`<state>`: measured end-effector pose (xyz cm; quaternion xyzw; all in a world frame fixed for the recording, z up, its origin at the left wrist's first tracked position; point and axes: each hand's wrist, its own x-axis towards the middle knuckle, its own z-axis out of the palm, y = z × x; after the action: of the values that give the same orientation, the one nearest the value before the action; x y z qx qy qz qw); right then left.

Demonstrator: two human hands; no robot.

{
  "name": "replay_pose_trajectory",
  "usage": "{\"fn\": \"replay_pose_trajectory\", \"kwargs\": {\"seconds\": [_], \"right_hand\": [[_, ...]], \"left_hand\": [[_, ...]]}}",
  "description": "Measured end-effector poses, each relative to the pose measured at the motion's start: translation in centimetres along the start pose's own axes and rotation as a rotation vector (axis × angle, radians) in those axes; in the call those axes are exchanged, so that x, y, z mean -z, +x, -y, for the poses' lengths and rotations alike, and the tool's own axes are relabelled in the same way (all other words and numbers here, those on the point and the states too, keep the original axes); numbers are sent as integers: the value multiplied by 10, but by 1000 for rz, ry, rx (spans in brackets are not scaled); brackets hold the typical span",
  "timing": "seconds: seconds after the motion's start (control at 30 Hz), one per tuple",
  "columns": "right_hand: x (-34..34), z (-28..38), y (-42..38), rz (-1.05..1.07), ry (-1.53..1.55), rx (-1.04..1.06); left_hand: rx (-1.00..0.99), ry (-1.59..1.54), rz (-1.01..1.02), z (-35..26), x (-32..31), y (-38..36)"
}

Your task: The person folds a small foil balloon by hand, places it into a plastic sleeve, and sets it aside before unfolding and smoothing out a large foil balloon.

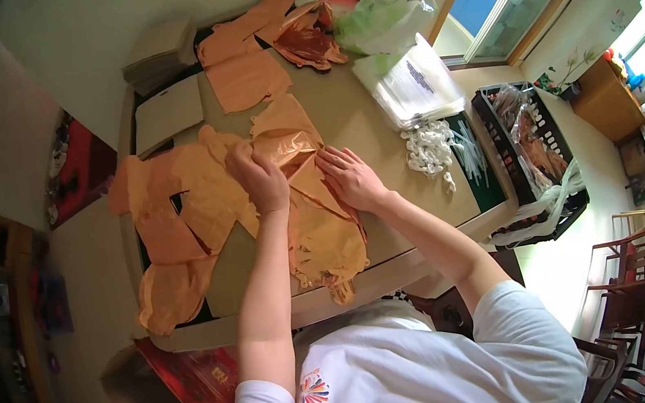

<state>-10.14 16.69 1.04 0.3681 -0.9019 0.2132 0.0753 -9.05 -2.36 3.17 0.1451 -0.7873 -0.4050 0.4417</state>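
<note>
A flat, shiny orange foil balloon lies partly folded on the table in front of me. My left hand is closed on its upper left part, fingers curled inward. My right hand lies on its right edge with the fingers stretched out. Between the hands, the foil is raised and creased, catching the light. To the left, more flat orange foil balloons overlap one another. Another orange foil piece lies farther back, beside a darker crumpled foil piece.
Cardboard sheets lie at the back left. On the right are a stack of clear bags, a heap of white plastic pieces and clear straws. A black crate stands beyond the table's right edge. A green-white bag lies behind.
</note>
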Motion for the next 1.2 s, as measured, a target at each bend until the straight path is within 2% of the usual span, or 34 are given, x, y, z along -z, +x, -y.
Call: {"fn": "replay_pose_trajectory", "kwargs": {"seconds": [0.1, 0.2, 0.3, 0.37, 0.5, 0.7, 0.8, 0.9, 1.2], "right_hand": [[-1, 3, 1, 10, -33, -5], [-1, 0, 2, -6, -34, 8], [-2, -2, 3, -29, 23, -13], [-2, -4, 4, -27, 102, -66], [2, -12, 22, -6, 71, -60], [-3, -30, 28, -96, 276, 61], [8, -20, -9, -84, 262, 140], [34, -2, -43, 37, 238, 263], [61, 22, -127, 149, 345, 346]], "left_hand": [[-244, -42, 463, -6, -1, -12], [-446, 308, 652, 2, -8, -40], [-358, 364, 750, 7, -6, -49], [-373, 377, 744, 9, -7, -51], [-377, 391, 757, 5, -5, -48], [-392, 392, 713, 7, -6, -51], [-406, 340, 679, 10, -8, -51], [-444, 343, 651, 11, -8, -50], [-383, 362, 708, 8, -7, -50]]}}
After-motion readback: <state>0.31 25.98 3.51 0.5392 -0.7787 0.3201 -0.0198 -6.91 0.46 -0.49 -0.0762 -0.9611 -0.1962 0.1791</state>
